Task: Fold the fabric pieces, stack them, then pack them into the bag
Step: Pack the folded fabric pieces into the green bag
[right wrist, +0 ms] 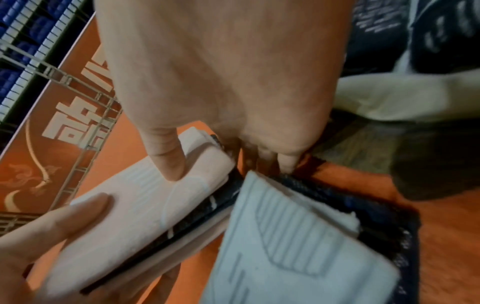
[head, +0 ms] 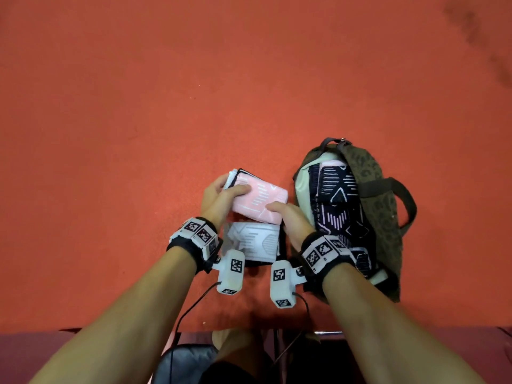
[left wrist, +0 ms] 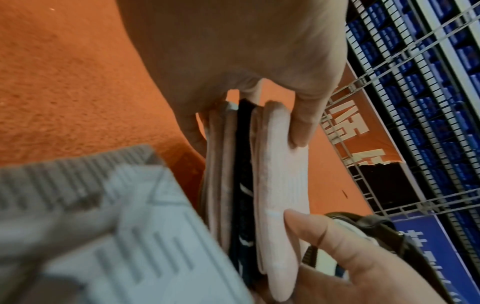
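Observation:
A folded bundle, pink fabric (head: 260, 199) on top with dark and white layers under it (left wrist: 275, 195), is held tilted just above the table. My left hand (head: 230, 191) grips its left end, thumb (left wrist: 301, 123) on the pink face and fingers underneath. My right hand (head: 279, 214) pinches the near right corner, thumb (right wrist: 168, 160) pressing the pink face (right wrist: 130, 216). Under the bundle a folded white fabric (head: 252, 242) lies on a dark piece (right wrist: 384, 226) on the table. The olive bag (head: 388, 217) lies open to the right, with dark patterned fabric (head: 338, 206) inside.
The orange table surface (head: 138, 120) stretches far and left of the hands. The bag's handle loop (head: 407, 200) sticks out to the right. Cables (head: 194, 306) run from the wrist cameras over the near table edge. A wire rack (left wrist: 415, 102) stands beyond the table.

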